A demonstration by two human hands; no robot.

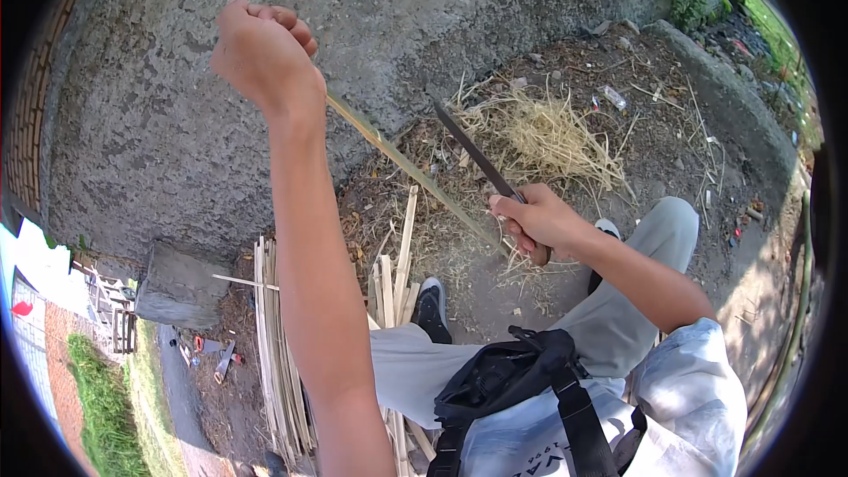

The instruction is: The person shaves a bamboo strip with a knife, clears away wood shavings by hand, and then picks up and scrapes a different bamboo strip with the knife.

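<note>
My left hand (265, 44) is raised at the upper left, its fingers curled closed. From behind its wrist a long thin bamboo strip (402, 162) slants down to the right, so the hand appears to hold the upper end, which is hidden. My right hand (539, 221) is wrapped around the wooden handle of a knife (477, 155). The long dark blade points up and to the left, above the strip and apart from it along most of its length. Near my right hand the strip's lower end passes just below the fingers; whether they touch cannot be made out.
A pile of pale shavings (556, 137) lies on the dirt ahead. Split bamboo strips (269, 344) are bundled beside my left leg, near a concrete block (181, 283). A rough wall (177, 141) rises in front. A black bag (503, 375) sits on my lap.
</note>
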